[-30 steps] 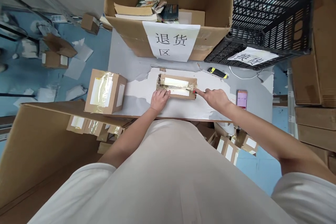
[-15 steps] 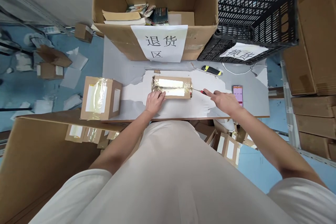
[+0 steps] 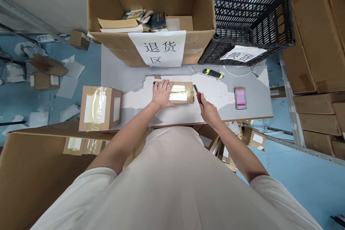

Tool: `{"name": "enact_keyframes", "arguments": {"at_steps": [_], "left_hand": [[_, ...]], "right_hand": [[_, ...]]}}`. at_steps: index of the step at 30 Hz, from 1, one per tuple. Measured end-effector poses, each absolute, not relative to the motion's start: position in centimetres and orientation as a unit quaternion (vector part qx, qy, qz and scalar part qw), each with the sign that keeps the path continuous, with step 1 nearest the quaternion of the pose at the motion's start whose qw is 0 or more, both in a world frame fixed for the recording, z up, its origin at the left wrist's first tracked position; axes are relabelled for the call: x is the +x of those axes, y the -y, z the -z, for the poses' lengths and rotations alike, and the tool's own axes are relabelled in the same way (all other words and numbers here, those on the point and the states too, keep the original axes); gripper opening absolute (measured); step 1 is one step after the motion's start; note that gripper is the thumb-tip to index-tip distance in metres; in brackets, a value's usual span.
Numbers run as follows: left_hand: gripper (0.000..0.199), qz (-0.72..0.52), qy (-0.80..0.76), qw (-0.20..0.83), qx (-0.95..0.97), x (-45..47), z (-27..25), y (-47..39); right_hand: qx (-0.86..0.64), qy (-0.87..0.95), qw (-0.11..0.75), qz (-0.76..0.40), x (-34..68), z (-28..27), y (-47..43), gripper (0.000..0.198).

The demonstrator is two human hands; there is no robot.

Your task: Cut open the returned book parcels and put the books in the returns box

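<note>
A long, taped cardboard box [image 3: 181,100] with white labels lies on the white-topped part of the table [image 3: 129,100]. My left hand [image 3: 162,94] rests on its left end with the fingers spread. Beside the right end, my right hand [image 3: 210,113] is closed round the red and black handle of a utility knife [image 3: 198,97]. Its blade points up and left, close to the box's right edge; whether it touches is hard to tell. A second utility knife, yellow and black [image 3: 212,73], lies behind.
At the back stand a large open carton [image 3: 118,48] holding books and a black plastic crate [image 3: 269,18]. A taped parcel [image 3: 115,109] sits at the left edge, a phone [image 3: 240,97] at the right. An open carton [image 3: 37,172] is at lower left.
My left hand has moved up onto the box's left end and spread its fingers. My right hand has come left and lower, turning the knife to point upward.
</note>
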State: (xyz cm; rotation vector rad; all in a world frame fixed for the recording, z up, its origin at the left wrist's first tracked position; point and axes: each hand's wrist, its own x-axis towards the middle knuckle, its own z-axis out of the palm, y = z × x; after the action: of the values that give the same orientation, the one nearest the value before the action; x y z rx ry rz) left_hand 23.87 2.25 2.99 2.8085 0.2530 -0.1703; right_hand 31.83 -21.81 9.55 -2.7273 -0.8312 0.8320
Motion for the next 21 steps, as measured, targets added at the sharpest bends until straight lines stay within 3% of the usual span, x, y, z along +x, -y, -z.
{"name": "enact_keyframes", "arguments": {"at_steps": [11,21], "left_hand": [[0.119,0.053,-0.092,0.156,0.982,23.4,-3.0,-2.1],[0.113,0.037,-0.102,0.169,0.98,23.3,-2.8,-2.0]], "right_hand": [[-0.909,0.273,0.119,-0.291,31.6,-8.9,22.5,0.061],[-0.909,0.315,0.013,-0.271,32.0,-10.2,21.1,0.061]]}}
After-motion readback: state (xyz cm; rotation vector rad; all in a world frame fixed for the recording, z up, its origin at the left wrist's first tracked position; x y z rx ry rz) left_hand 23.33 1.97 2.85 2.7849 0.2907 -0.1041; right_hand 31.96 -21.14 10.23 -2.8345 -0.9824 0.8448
